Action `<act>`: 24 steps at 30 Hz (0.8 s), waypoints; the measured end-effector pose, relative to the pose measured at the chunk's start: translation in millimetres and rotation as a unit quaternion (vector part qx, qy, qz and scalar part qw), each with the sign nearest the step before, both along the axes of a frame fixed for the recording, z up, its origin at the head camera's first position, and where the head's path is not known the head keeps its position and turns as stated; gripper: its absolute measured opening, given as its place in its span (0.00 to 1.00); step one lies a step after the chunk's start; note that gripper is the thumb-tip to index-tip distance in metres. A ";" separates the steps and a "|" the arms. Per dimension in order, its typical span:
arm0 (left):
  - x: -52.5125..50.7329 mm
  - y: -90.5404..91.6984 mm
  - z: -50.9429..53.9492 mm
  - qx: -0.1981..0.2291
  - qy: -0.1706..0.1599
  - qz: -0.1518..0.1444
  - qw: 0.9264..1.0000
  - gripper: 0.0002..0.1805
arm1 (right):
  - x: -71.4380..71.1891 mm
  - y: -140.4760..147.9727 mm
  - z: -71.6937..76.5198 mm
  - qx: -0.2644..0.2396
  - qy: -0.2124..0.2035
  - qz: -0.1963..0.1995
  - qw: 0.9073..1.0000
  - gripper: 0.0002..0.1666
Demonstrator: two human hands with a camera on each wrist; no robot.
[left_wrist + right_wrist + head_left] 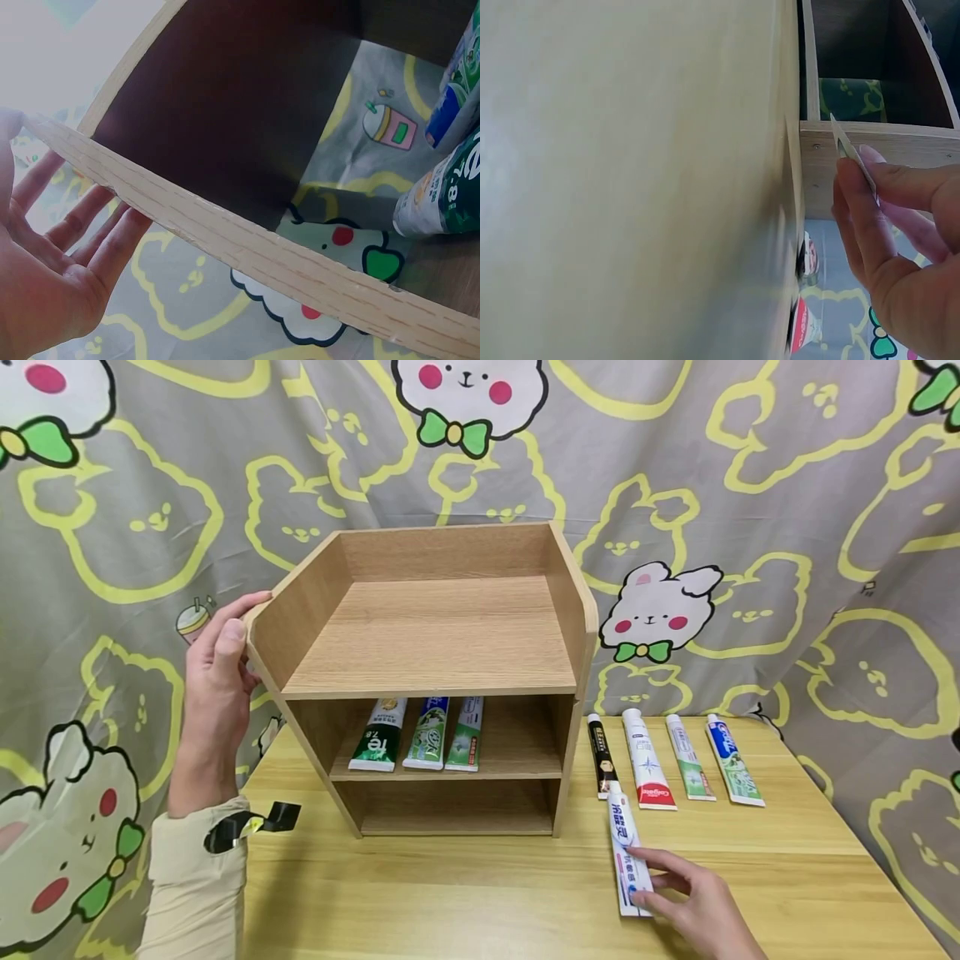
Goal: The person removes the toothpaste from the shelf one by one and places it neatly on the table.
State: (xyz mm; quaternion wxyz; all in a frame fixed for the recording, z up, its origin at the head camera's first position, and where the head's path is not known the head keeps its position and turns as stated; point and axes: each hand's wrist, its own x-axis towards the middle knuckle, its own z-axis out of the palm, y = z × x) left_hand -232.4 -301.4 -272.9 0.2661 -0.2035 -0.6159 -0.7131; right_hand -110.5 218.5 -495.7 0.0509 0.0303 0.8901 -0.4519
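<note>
My right hand [693, 893] pinched the white-and-blue toothpaste tube [623, 847] near its flat end between thumb and fingers, cap pointing away, over the desk [450, 902]. A light pinch seemed best, with the cap end held clear of the black tube [602, 752] just beyond. My left hand [219, 681], fingers loosely spread, rested against the left panel of the wooden shelf unit [427, 639]; steady pressure there, I judged, would stop it shifting. Three toothpaste tubes [427, 739] lay in its middle compartment [525, 756], with room at the right. Behind hung a cartoon-print curtain [660, 510].
</note>
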 end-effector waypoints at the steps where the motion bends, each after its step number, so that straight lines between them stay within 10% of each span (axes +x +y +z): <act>1: -0.1 0.0 0.0 0.000 0.000 0.002 1.000 0.23 | -0.7 -0.1 -0.6 0.002 -0.002 0.002 1.000 0.33; 24: -2.3 1.1 -1.0 0.006 0.007 0.020 1.000 0.26 | -8.0 -3.2 -3.3 0.062 -0.028 0.010 0.998 0.28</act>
